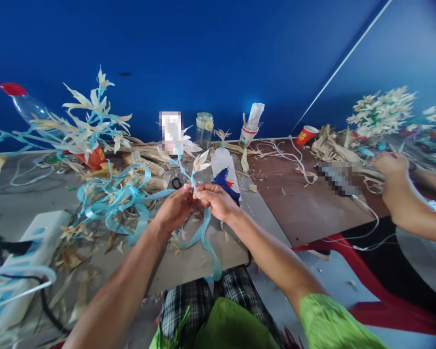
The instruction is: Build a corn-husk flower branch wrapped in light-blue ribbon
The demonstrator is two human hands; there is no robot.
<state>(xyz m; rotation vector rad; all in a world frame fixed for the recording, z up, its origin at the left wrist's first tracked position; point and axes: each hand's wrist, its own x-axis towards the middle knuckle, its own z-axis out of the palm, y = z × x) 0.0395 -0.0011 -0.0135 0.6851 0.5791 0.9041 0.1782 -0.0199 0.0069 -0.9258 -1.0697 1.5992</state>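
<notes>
Your left hand (178,207) and right hand (218,199) meet at the middle of the scene, fingertips nearly together. Both are closed in a pinch around the lower end of a ribbon-wrapped stem (183,170), which stands up between them, pale husk petals (201,162) at its tips. You can't tell exactly which finger bears on the stem, since the fingers overlap there.

A light blue ribbon (210,247) hangs from your hands toward the near edge of the table (203,274). Another length runs left into a loose, looped heap of ribbon (129,206). Just right of your right hand, on the far side, lies a blue tool (223,182) with an orange part, and beyond it stands a whitish bottle (223,159).

Farther left, a branching husk-flower spray (94,104) rises from a red cup (94,157). On the near left you have a white power strip (45,237). Far to the right, another person's hand (390,163) is near a heap of dry husks (332,143).
</notes>
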